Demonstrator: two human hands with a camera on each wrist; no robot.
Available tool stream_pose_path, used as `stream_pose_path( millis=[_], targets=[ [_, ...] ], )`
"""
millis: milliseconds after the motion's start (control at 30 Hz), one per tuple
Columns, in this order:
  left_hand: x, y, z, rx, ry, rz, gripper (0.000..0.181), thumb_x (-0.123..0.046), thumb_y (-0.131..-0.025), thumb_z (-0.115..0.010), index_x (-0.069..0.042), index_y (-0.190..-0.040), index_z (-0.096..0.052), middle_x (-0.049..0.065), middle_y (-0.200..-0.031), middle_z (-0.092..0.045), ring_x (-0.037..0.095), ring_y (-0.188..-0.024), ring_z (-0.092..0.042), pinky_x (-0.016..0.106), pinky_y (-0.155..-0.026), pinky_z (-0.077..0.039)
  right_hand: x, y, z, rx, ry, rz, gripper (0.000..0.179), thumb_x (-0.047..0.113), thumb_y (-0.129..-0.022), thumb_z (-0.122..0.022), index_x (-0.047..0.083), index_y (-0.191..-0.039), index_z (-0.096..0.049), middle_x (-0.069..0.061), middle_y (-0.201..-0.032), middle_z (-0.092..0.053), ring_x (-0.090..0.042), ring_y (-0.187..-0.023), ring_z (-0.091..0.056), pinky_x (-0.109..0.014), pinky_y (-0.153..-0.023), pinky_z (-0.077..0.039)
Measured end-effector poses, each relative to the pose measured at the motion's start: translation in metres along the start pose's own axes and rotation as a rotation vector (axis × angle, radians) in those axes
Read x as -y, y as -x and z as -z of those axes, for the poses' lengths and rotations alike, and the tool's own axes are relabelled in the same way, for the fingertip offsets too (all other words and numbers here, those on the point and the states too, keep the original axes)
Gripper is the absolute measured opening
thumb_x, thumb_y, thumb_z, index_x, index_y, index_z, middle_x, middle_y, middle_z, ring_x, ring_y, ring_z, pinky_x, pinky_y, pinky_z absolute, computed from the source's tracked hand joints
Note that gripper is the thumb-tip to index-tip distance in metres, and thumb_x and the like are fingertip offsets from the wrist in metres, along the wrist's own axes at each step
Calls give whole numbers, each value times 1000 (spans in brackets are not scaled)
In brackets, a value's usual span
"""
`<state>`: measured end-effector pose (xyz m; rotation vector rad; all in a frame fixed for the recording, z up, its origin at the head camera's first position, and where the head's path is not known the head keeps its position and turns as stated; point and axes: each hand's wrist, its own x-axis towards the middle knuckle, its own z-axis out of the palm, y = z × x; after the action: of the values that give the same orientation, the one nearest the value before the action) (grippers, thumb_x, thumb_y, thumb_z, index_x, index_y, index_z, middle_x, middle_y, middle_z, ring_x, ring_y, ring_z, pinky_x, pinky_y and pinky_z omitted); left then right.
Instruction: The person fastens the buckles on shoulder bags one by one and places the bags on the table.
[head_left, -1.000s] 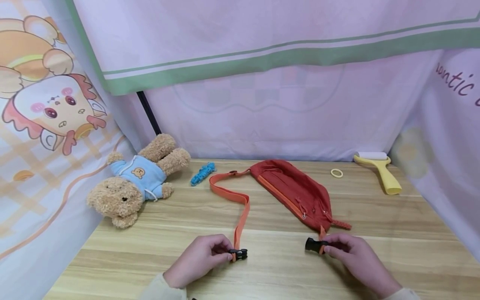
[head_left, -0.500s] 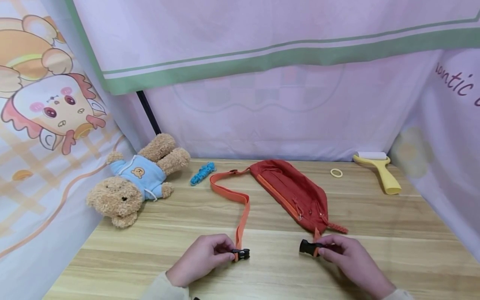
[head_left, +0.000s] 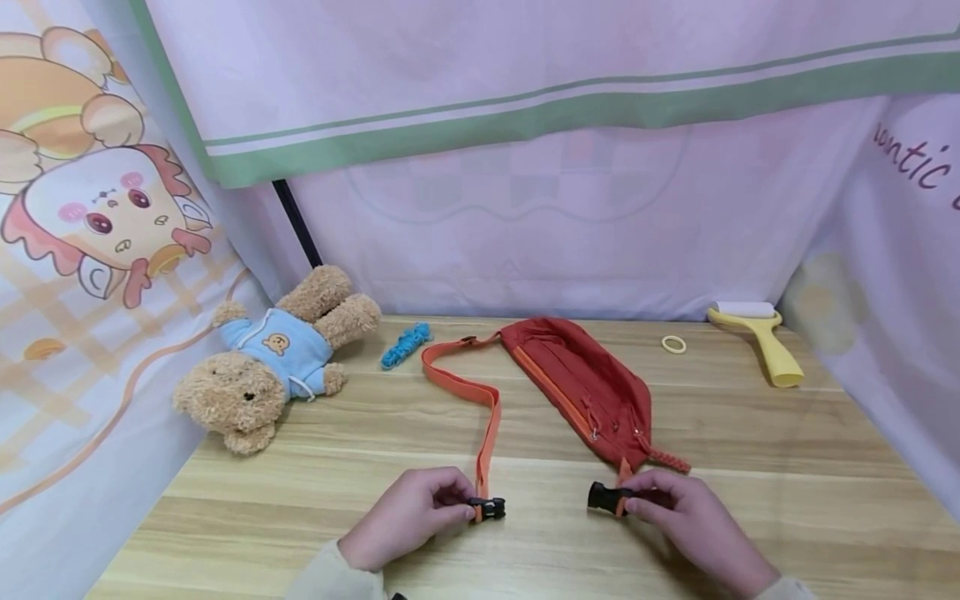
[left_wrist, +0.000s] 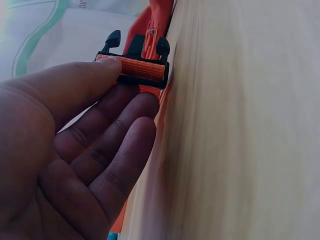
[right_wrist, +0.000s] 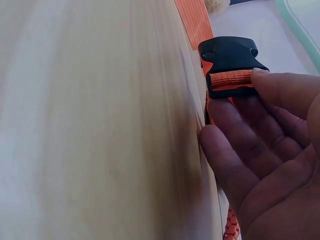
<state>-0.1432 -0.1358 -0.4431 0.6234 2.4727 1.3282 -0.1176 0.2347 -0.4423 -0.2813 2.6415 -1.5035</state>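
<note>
Pronged buckle [head_left: 490, 508] pinched by left fingers [left_wrist: 127, 147], socket [right_wrist: 231, 52] by right fingers [right_wrist: 225, 150] (both angled inward, apart).

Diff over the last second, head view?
Buckle gap narrowed: the right hand moved the socket half left, the bag's near end swinging along; the left hand moved the pronged half slightly right. Nothing newly grabbed or released; halves still apart. Unchanged: bear, blue bundle, ring, roller.
</note>
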Motion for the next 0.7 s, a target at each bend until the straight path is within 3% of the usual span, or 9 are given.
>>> stream_pose_path(
  millis=[700],
  targets=[
    [-4,-3,-4,14,14,-17,5,-22,-93,-74,-18,-92,-72,-13,-86,-70,5,-79,-65,23,-69,-51,9,-2,-14,66,-51,-27,17,22,-91,-75,12,-104,-73,-1,-98,-70,-8,-88,-62,-25,-75,-51]
  ],
)
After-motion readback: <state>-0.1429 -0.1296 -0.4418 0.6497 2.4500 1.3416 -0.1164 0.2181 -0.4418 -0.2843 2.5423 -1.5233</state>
